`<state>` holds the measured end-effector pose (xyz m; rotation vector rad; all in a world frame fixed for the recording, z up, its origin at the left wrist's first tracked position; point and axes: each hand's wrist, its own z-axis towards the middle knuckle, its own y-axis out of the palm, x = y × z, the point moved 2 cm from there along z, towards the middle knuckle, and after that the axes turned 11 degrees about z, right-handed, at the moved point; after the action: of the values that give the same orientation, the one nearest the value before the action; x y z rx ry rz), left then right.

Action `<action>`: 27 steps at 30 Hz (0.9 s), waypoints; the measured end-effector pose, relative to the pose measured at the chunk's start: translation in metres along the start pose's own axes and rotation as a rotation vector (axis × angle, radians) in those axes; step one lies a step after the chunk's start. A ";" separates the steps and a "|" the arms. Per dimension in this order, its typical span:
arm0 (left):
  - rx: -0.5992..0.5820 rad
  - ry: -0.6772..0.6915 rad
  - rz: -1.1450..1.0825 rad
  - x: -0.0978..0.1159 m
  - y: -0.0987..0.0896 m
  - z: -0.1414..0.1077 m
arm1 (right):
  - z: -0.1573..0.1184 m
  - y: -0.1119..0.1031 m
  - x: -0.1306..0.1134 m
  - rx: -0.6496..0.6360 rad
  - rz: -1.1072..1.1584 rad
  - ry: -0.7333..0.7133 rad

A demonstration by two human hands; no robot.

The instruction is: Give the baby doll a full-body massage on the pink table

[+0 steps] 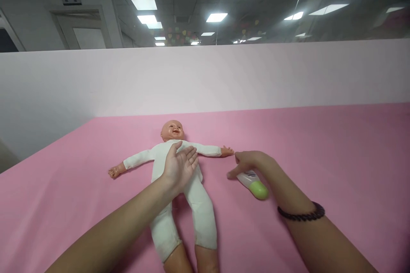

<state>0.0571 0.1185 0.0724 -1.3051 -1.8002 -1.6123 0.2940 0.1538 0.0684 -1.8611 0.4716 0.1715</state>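
Left grip (181,164), the bare left hand: open, palm turned upward, fingers extended together and thumb apart, nothing held. It lies across the torso of a baby doll with a flesh-coloured plastic head and limbs and a white cloth body (197,200); whether it touches the cloth cannot be told. Doll on its back, smiling head beyond the left grip, legs running back toward the wearer, one arm out to the left of that grip, the other pointing toward the right grip (251,163). Right grip, the bare right hand: back of hand upward, thumb and forefinger parted, the other fingers hidden. Directly beneath it, a white plastic bottle with a rounded lime-green end (253,182), lying aslant, green end nearer the wearer; contact not discernible. Doll's outstretched hand just beside the right forefinger, touching or not unclear. Black braided bracelet (303,212) behind the right grip, on the wrist. Pink-covered surface (336,149) under both; plain white low wall (256,74) well beyond both grips.
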 end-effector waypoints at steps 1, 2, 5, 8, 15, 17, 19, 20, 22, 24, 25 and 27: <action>-0.009 -0.001 0.003 0.000 0.000 0.000 | -0.003 -0.004 0.003 -0.056 -0.028 0.035; -0.018 0.000 0.007 0.000 -0.001 0.001 | -0.006 -0.007 0.005 -0.119 -0.047 0.077; -0.034 0.004 0.010 -0.001 -0.001 0.001 | -0.013 -0.010 0.003 -0.199 -0.039 0.150; -0.036 -0.004 0.010 -0.002 -0.001 0.000 | -0.012 -0.005 -0.001 -0.147 -0.085 0.129; -0.029 -0.021 0.019 -0.002 -0.001 0.000 | 0.015 0.010 0.003 0.263 -0.416 0.047; -0.043 -0.023 0.024 -0.001 -0.001 0.001 | 0.022 0.016 0.005 0.277 -0.418 0.027; -0.058 -0.024 0.028 -0.001 -0.002 0.001 | 0.026 0.022 0.003 0.282 -0.464 -0.009; -0.064 -0.024 0.030 -0.001 -0.002 0.001 | 0.028 0.025 0.002 0.278 -0.498 -0.013; -0.075 -0.020 0.034 -0.001 -0.002 0.000 | 0.031 0.030 0.000 0.278 -0.543 0.012; -0.082 -0.016 0.039 -0.002 -0.001 0.000 | 0.034 0.035 -0.001 0.303 -0.525 0.030; -0.086 -0.014 0.042 -0.002 -0.001 -0.001 | 0.035 0.037 -0.001 0.314 -0.498 0.027; -0.090 -0.016 0.045 -0.003 -0.001 -0.001 | 0.038 0.041 0.000 0.308 -0.444 0.015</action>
<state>0.0574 0.1161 0.0702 -1.3917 -1.7123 -1.6808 0.2817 0.1779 0.0196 -1.6181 0.0782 -0.2045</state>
